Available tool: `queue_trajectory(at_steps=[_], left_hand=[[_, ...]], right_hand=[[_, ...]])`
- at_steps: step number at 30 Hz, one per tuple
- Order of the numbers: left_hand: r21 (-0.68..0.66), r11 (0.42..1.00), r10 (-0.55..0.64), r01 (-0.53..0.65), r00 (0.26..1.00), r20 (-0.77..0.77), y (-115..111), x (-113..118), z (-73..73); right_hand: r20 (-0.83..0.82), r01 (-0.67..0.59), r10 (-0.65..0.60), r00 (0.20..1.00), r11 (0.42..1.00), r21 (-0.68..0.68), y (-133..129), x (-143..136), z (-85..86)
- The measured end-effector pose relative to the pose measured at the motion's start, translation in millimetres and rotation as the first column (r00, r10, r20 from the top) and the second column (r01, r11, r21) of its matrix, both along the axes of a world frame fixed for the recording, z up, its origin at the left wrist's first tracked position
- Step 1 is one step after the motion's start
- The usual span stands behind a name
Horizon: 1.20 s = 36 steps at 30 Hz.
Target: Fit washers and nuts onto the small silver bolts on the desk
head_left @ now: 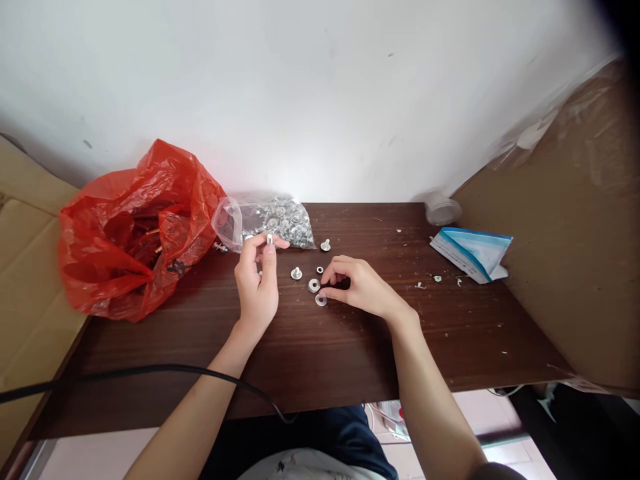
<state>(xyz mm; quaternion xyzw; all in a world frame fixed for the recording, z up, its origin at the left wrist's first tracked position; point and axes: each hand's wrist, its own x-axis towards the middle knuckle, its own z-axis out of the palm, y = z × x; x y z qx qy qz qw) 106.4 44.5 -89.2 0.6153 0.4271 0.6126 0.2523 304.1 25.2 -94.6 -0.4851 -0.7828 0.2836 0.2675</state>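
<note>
Holding a small metal piece (270, 239), left hand (259, 270) beside the clear bag (285, 222).

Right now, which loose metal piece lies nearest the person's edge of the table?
The flat ring by the thumb of the right hand; the other loose pieces all lie nearer the wall.

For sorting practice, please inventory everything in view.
Crumpled plastic bag: one, red, left
Plastic bag of metal parts: one, clear, back
Loose metal pieces: at least five, silver, centre
Folded packet: one, blue and white, right
Round container: one, translucent, back right
Cardboard panels: two, brown, sides
Small scraps: several, pale, right
Cable: one, black, lower left
Wooden table: one, dark brown, centre
Wall: one, white, behind
Left hand: one, bare, centre
Right hand: one, bare, centre
</note>
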Motion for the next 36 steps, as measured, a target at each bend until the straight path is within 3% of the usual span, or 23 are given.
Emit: queue_trajectory(at_steps=[7, 22, 36], left_hand=[[-0.003, 1.0, -0.022, 0.022, 1.0, -0.002, 1, -1, -0.1], [-0.024, 0.999, -0.05, 0.049, 0.998, -0.049, -1, 1, -0.8], [-0.049, 0.995, -0.086, 0.083, 0.995, -0.058, 0, 0, -3.4]], right_hand=[[0.04, 0.059, -0.058, 0.998, 0.998, -0.016, 0, -5, -4.0], [0.075, 0.006, -0.004, 0.997, 1.0, -0.019, -1, -10, -2.6], [-0.117, 0.02, -0.025, 0.993, 0.999, -0.043, -2, -13, 4.0]])
